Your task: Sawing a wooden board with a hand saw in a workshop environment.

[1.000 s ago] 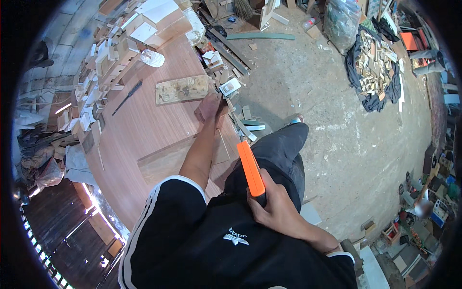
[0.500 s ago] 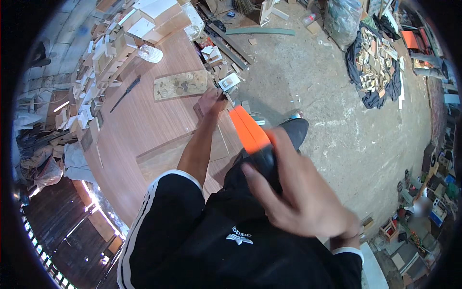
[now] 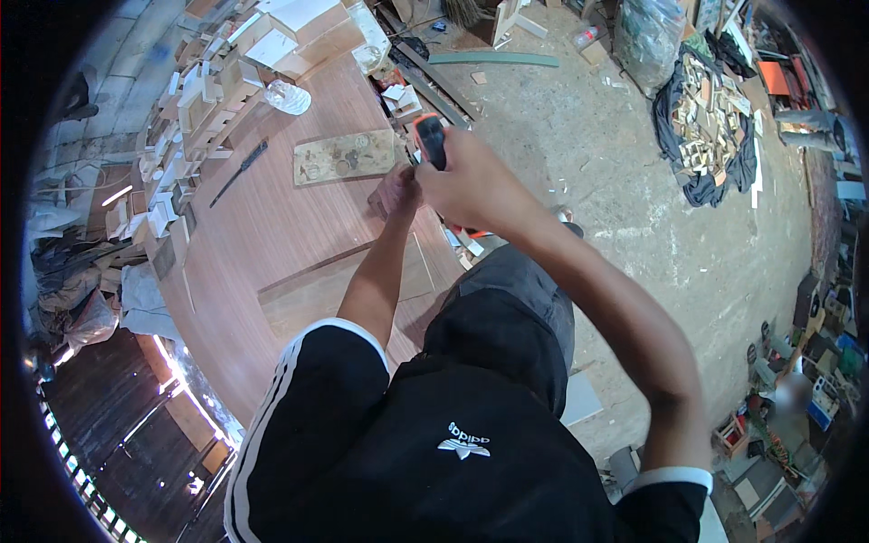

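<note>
1. While the orange-and-black tool (image 3: 429, 143) is clenched in the right hand (image 3: 463, 179), its dark end is seen jutting out above the fist, on the far side from the wearer's body.
2. The left hand (image 3: 395, 193) is set at the right edge of the wooden surface (image 3: 262, 213), with its fingers curled; whether anything is grasped in it cannot be told.
3. The tool is held just beside the left hand, a little farther out and to its right; whether the two hands are touching cannot be made out.
4. A bit of orange is also shown under the right wrist, but whether it belongs to the same tool cannot be told.
5. A stained board (image 3: 344, 159) is placed flat on the surface, just beyond the left hand, and a dark narrow tool (image 3: 239, 172) is laid well to its left.
6. A thin wooden panel (image 3: 312, 297) is partly covered by the left forearm.
7. On the floor (image 3: 652, 299), well to the right of both hands, wood offcuts (image 3: 711, 118) are heaped on a dark cloth (image 3: 701, 192).
</note>
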